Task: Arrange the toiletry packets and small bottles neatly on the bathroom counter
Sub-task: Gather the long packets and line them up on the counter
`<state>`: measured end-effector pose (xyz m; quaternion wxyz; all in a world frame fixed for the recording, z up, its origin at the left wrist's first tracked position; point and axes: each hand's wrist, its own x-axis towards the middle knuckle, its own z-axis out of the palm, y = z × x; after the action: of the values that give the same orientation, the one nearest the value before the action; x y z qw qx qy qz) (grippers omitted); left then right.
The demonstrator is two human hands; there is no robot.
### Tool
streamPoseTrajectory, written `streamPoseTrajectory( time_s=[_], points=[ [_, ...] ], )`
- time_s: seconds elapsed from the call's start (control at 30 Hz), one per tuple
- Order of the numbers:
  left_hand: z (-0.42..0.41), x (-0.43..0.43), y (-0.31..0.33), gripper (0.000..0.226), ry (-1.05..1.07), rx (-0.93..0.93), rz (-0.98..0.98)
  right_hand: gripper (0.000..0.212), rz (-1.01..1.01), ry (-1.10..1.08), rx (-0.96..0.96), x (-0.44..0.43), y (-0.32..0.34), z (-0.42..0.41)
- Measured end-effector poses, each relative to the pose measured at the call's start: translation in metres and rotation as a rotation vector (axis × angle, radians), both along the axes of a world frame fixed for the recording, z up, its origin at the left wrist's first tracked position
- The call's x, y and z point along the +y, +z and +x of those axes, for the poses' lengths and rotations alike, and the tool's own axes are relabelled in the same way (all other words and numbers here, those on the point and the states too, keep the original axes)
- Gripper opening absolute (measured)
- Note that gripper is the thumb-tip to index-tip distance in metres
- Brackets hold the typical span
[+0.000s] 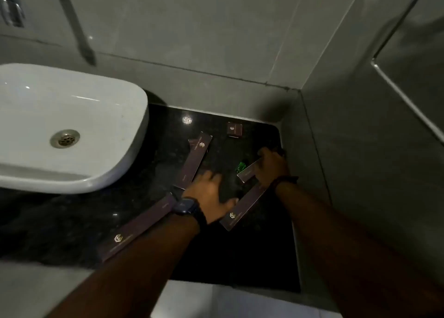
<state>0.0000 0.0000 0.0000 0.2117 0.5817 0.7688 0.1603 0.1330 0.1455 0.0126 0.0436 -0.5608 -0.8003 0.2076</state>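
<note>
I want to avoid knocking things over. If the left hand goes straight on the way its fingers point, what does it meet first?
Probably the long packet lying slantwise ahead: the left hand points up and slightly left, and its fingertips are almost at the packet's near end. Depth is unclear in this dim view.

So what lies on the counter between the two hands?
In the head view, a small green object sits on the dark counter between the left hand and right hand; the right hand grips a short packet.
</note>
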Motion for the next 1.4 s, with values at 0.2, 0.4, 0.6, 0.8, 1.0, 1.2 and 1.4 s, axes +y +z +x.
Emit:
streamPoseTrajectory(
  time_s=[0.2,0.4,0.6,0.8,1.0,1.2,1.4],
  points=[
    [0.035,0.015,-0.043,0.078,-0.078,0.003,-0.247,0.058,-0.028,0.293,-0.459,0.031,-0.030,0.001],
    [0.052,0.023,-0.053,0.048,-0.042,0.055,-0.213,0.035,0.164,0.375,-0.524,0.042,-0.037,-0.004],
    [0.044,-0.001,-0.045,0.041,0.062,0.044,-0.221,0.043,0.280,0.375,-0.391,0.032,-0.015,0.001],
    [0.028,-0.034,-0.036,0.041,-0.225,0.308,-0.242,0.038,0.242,0.463,-0.334,-0.001,0.007,0.024],
    [0.026,-0.046,-0.033,0.066,-0.228,0.347,-0.197,0.041,0.115,0.528,-0.413,-0.054,0.009,0.051],
    [0.051,-0.074,-0.036,0.071,0.211,0.061,-0.114,0.049,0.057,0.573,-0.473,-0.101,-0.020,0.075],
    [0.069,-0.071,-0.043,0.071,0.340,-0.220,-0.221,0.050,-0.001,0.443,-0.348,-0.118,-0.038,0.091]
  ],
)
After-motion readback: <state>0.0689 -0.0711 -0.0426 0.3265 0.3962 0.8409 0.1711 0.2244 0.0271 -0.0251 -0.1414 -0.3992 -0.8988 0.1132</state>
